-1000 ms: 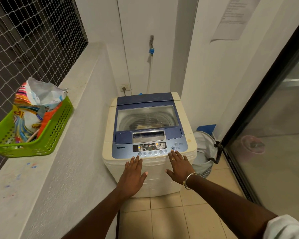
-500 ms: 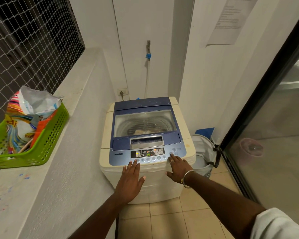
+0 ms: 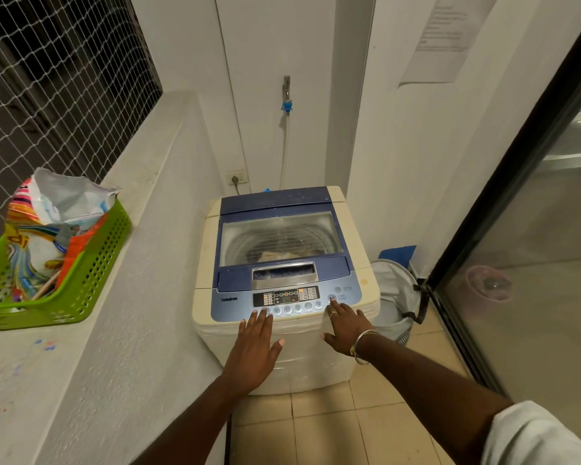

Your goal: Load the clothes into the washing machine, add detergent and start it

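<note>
A cream top-load washing machine (image 3: 316, 360) with a blue lid (image 3: 275, 199) stands against the back wall, lid down. Clothes (image 3: 282, 255) show through the clear lid window. The control panel (image 3: 285, 297) has lit indicators. My left hand (image 3: 255, 347) lies flat on the machine's front edge, fingertips at the left-most button. My right hand (image 3: 344, 325) rests on the front right corner, a fingertip touching the start/pause button (image 3: 331, 298). A detergent bag (image 3: 44, 229) sits open in a green basket (image 3: 81, 297) on the ledge at left.
A white laundry hamper (image 3: 396, 297) stands on the floor right of the machine. A glass sliding door (image 3: 534, 246) runs along the right. A tap with hose (image 3: 286, 105) and a wall socket (image 3: 237, 178) are behind the machine. Netting (image 3: 47, 78) covers the left opening.
The view has shifted, so the machine sits lower in frame. My right fingertip has reached up onto the start/pause button. The left hand stays flat on the front edge.
</note>
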Tool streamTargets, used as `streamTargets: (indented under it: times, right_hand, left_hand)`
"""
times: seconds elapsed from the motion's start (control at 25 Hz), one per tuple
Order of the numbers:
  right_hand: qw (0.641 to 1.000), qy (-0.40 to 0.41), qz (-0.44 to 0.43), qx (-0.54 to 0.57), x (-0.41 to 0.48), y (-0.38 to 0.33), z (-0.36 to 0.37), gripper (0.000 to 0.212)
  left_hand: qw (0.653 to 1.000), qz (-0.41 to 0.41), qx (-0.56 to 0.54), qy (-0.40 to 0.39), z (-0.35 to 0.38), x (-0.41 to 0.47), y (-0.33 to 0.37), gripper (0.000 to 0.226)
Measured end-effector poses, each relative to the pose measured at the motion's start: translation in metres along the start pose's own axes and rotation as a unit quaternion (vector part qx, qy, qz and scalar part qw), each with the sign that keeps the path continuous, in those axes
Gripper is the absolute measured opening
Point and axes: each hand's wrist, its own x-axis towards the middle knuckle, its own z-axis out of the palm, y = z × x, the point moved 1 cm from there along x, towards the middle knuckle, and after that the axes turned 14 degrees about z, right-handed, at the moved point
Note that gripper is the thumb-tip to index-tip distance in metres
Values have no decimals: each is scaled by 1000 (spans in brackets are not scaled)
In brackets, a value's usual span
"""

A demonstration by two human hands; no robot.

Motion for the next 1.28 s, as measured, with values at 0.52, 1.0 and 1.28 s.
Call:
streamTargets:
  times: [0.52, 1.0, 1.28]
  right_hand:
    - [1000, 3, 12, -11, 7, 1, -5, 75]
    - [993, 16, -15, -113, 29, -14, -29, 54]
    - [993, 64, -4, -101, -13, -30, 6, 63]
  left_hand:
    - [1000, -7, 2, -7, 7, -3, -3, 91]
    - [1000, -18, 5, -17, 8, 0, 2, 71]
    - [999, -31, 11, -6, 0, -8, -5, 74]
